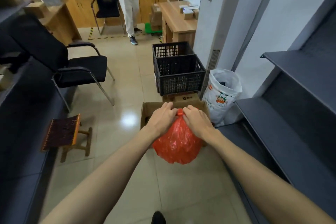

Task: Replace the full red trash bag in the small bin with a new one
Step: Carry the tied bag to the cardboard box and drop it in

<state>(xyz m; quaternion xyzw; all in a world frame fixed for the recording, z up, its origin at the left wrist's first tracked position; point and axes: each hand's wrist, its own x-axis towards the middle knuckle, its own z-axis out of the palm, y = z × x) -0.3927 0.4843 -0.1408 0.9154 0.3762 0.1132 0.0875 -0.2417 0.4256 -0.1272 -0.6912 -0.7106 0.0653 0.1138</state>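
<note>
A full red trash bag [177, 145] hangs bulging in the middle of the view, its neck gathered into a small knot at the top. My left hand [161, 118] grips the neck from the left and my right hand [197, 120] grips it from the right, fingers pinched at the knot. The bag is in front of an open cardboard box [151, 109] on the floor. I cannot see the small bin.
Two stacked black plastic crates [179, 72] stand behind the box. A white printed bag [222, 94] sits at the right by grey metal shelves [294, 132]. A wooden stool [67, 136] and a black chair [83, 72] are on the left. A person [129, 3] stands far back.
</note>
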